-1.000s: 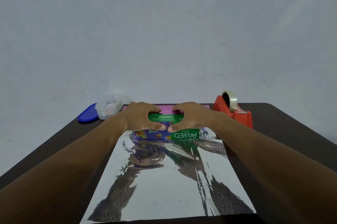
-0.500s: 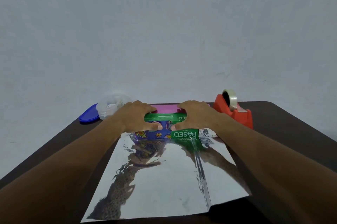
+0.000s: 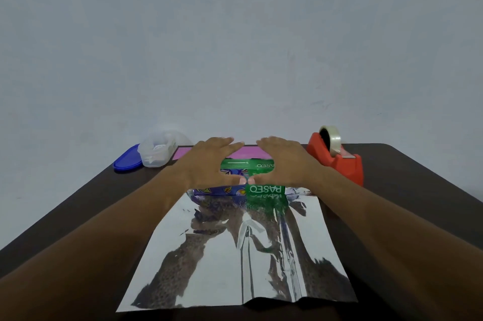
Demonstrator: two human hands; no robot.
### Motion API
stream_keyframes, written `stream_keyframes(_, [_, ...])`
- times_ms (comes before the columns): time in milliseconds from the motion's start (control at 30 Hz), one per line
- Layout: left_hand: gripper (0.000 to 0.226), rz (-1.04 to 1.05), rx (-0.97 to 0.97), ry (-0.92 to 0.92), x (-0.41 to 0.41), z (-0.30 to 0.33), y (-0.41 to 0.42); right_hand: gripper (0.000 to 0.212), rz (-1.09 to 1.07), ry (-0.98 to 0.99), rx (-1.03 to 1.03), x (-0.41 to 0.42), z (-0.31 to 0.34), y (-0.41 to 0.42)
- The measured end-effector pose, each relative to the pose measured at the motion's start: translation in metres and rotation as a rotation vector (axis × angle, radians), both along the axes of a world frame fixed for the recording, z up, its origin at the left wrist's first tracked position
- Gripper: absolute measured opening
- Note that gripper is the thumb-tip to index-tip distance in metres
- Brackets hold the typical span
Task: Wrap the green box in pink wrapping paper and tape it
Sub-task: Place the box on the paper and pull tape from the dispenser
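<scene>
Since a second ago your fingers have uncurled from the box top and stretched forward, flat, toward the far edge. Your left hand (image 3: 206,161) and right hand (image 3: 285,161) now lie spread over the green box (image 3: 248,165), fingers straight and reaching over its far side, the two thumbs touching tip to tip near the front top edge. Neither hand pinches anything.

That box sits at the far end of the wrapping paper (image 3: 235,255), which lies silver side up on the dark counter (image 3: 418,203) and mirrors your forearms; its pink face shows only as a strip (image 3: 248,154) beyond the box, under your fingertips. The paper's near edge is slightly rumpled.

Beside your right hand stands the red tape dispenser (image 3: 337,161) with a clear roll on it. On the far left of the counter a clear plastic container (image 3: 156,151) rests against a blue lid (image 3: 126,162).
</scene>
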State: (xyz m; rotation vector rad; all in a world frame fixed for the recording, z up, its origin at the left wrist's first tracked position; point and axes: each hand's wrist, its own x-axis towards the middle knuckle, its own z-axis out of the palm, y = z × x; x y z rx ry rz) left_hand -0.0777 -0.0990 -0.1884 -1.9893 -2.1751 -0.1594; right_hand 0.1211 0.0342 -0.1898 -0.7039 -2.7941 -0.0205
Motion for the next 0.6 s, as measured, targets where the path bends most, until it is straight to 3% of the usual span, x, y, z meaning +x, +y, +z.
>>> stream_keyframes(233, [0.108,-0.062,-0.026,0.106,0.005,-0.014,0.016,0.120,-0.009,-0.063,0.044,0.018,-0.023,0.008])
stream_keyframes(400, [0.100,-0.062,-0.008,0.109,0.000,-0.017,0.018,0.093,-0.035,-0.065,0.055,0.020,-0.016,0.000])
stream_keyframes(600, [0.094,-0.053,-0.020,0.155,0.000,-0.020,0.018,0.093,-0.067,-0.103,0.238,0.029,-0.018,0.002])
